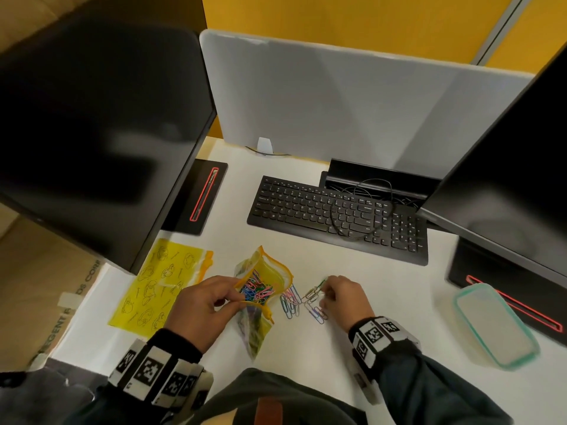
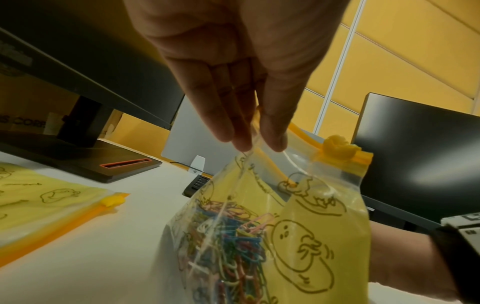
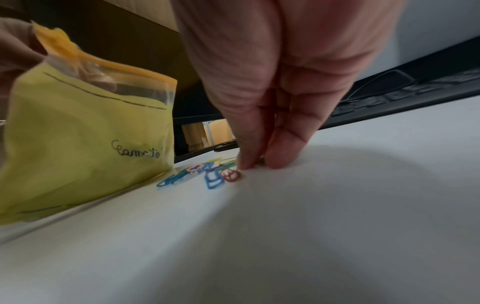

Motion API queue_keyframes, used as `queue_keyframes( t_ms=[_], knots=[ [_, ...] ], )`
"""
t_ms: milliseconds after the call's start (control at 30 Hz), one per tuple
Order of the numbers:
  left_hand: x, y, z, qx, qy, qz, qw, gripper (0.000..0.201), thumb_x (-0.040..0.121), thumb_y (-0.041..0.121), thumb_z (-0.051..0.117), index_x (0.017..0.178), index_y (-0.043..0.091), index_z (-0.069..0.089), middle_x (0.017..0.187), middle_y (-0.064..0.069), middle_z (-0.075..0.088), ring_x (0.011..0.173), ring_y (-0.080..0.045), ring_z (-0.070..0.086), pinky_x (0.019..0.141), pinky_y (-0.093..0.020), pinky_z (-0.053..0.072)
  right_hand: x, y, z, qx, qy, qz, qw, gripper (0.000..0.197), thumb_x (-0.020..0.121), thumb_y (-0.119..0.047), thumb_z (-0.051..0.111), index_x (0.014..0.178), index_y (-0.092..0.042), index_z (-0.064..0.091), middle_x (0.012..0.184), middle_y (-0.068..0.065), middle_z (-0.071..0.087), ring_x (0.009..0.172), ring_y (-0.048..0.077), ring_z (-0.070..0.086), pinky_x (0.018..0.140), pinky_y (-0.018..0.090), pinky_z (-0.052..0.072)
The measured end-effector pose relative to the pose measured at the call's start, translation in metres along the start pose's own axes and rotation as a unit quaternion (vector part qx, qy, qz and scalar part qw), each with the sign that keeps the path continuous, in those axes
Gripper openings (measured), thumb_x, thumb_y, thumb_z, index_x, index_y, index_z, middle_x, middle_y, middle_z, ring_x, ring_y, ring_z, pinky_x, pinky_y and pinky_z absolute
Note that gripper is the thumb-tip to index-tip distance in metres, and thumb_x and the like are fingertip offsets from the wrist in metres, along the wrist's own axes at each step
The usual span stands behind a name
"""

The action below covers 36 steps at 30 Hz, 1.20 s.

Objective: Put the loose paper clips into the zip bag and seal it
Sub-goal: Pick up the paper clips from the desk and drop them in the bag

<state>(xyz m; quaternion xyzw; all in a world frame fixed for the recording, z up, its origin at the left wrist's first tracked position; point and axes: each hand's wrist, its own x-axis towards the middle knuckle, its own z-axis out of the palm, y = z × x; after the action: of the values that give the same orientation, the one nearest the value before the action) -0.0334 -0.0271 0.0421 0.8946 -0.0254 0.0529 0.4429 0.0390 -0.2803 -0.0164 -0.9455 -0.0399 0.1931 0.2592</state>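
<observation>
Head view: left hand [image 1: 201, 308] pinches the zip bag [image 1: 260, 286] open on the table [image 1: 306, 357]. Beside the bag, right hand [image 1: 343, 297] pinches loose paper clips [image 1: 302, 300]. Filling continues; next, lift them into the mouth.

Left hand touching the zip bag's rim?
Touching. The left wrist view shows the left hand pinching the zip bag at its open rim between thumb and fingers.

Yellow cartoon-printed zip bag [image 1: 277, 273], multicoloured paper clips [image 1: 291, 300], white desk [image 1: 306, 348]
</observation>
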Motion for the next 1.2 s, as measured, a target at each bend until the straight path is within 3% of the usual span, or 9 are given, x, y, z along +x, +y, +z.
queue_keyframes(
  t_ms=[133, 267, 367, 500, 667, 767, 867, 1033, 1200],
  knots=[
    [0.0, -0.004, -0.006, 0.007, 0.022, -0.019, 1.0, 0.022, 0.065, 0.003, 0.078, 0.064, 0.024, 0.069, 0.092, 0.048, 0.055, 0.087, 0.008, 0.058, 0.069, -0.011, 0.049, 0.005, -0.008, 0.0, 0.001, 0.025, -0.055, 0.998, 0.033, 0.081, -0.003, 0.054, 0.111, -0.012, 0.061, 0.112, 0.009, 0.058, 0.1, 0.028, 0.059, 0.076, 0.022, 0.041],
    [-0.003, -0.007, -0.006, 0.012, 0.026, -0.03, 0.999, 0.023, 0.064, 0.001, 0.078, 0.063, 0.022, 0.069, 0.089, 0.025, 0.063, 0.087, 0.011, 0.057, 0.068, -0.005, 0.047, -0.002, -0.001, -0.013, -0.109, -0.12, -0.076, 0.984, 0.09, 0.069, -0.027, 0.078, 0.143, -0.023, 0.027, 0.149, 0.0, 0.027, 0.132, 0.025, 0.031, 0.108, 0.037, 0.036],
    [-0.003, -0.007, -0.004, 0.01, 0.021, -0.034, 0.999, 0.023, 0.064, -0.001, 0.078, 0.063, 0.021, 0.069, 0.089, 0.023, 0.059, 0.086, 0.014, 0.056, 0.067, -0.003, 0.045, 0.003, -0.006, -0.014, -0.172, -0.142, -0.107, 0.969, 0.103, 0.064, -0.033, 0.081, 0.145, -0.022, 0.018, 0.148, 0.001, 0.027, 0.13, 0.025, 0.03, 0.106, 0.04, 0.038],
    [-0.003, -0.005, -0.005, 0.005, 0.018, -0.042, 0.999, 0.032, 0.064, 0.001, 0.078, 0.061, 0.03, 0.065, 0.09, 0.024, 0.058, 0.086, 0.013, 0.056, 0.068, -0.002, 0.044, 0.015, -0.015, -0.003, -0.137, -0.098, -0.101, 0.981, 0.074, 0.067, -0.021, 0.077, 0.131, -0.016, 0.041, 0.128, 0.003, 0.044, 0.114, 0.025, 0.042, 0.093, 0.036, 0.045],
    [-0.006, -0.004, -0.007, 0.008, 0.011, -0.042, 0.999, 0.027, 0.065, 0.0, 0.077, 0.063, 0.024, 0.067, 0.089, 0.026, 0.057, 0.085, 0.014, 0.056, 0.069, -0.002, 0.045, 0.015, -0.017, 0.01, -0.126, -0.059, -0.146, 0.979, 0.036, 0.081, -0.006, 0.053, 0.115, -0.015, 0.061, 0.116, 0.005, 0.059, 0.108, 0.027, 0.053, 0.087, 0.031, 0.046],
    [-0.009, -0.006, -0.007, 0.007, 0.01, -0.038, 0.999, 0.024, 0.065, -0.001, 0.077, 0.064, 0.022, 0.069, 0.09, 0.026, 0.057, 0.086, 0.013, 0.056, 0.069, -0.004, 0.046, 0.012, -0.016, 0.012, -0.116, -0.04, -0.151, 0.981, 0.034, 0.08, -0.003, 0.05, 0.108, -0.015, 0.063, 0.11, 0.005, 0.062, 0.105, 0.027, 0.055, 0.083, 0.032, 0.048],
    [-0.01, -0.007, -0.007, 0.008, 0.015, -0.038, 0.999, 0.022, 0.064, -0.001, 0.078, 0.064, 0.019, 0.07, 0.09, 0.027, 0.058, 0.086, 0.009, 0.057, 0.069, -0.005, 0.047, 0.008, -0.015, 0.01, -0.108, -0.023, -0.113, 0.987, 0.041, 0.079, -0.006, 0.053, 0.119, -0.017, 0.052, 0.113, 0.006, 0.055, 0.108, 0.028, 0.05, 0.082, 0.035, 0.047],
    [-0.01, -0.008, -0.004, -0.009, 0.012, -0.041, 0.999, 0.02, 0.065, 0.001, 0.078, 0.063, 0.019, 0.069, 0.081, 0.042, 0.059, 0.084, 0.011, 0.058, 0.068, -0.006, 0.047, 0.01, -0.02, 0.011, -0.129, -0.031, -0.069, 0.989, 0.029, 0.082, -0.008, 0.053, 0.11, -0.011, 0.059, 0.112, 0.009, 0.054, 0.107, 0.029, 0.051, 0.081, 0.032, 0.044],
    [-0.009, -0.004, -0.002, -0.001, 0.019, -0.036, 0.999, 0.018, 0.064, -0.001, 0.078, 0.064, 0.015, 0.07, 0.089, 0.027, 0.057, 0.083, 0.017, 0.055, 0.067, -0.002, 0.044, 0.008, -0.03, 0.016, -0.153, -0.017, -0.049, 0.987, 0.026, 0.088, -0.006, 0.045, 0.11, -0.007, 0.058, 0.113, 0.012, 0.055, 0.103, 0.031, 0.056, 0.08, 0.033, 0.046]
  ],
)
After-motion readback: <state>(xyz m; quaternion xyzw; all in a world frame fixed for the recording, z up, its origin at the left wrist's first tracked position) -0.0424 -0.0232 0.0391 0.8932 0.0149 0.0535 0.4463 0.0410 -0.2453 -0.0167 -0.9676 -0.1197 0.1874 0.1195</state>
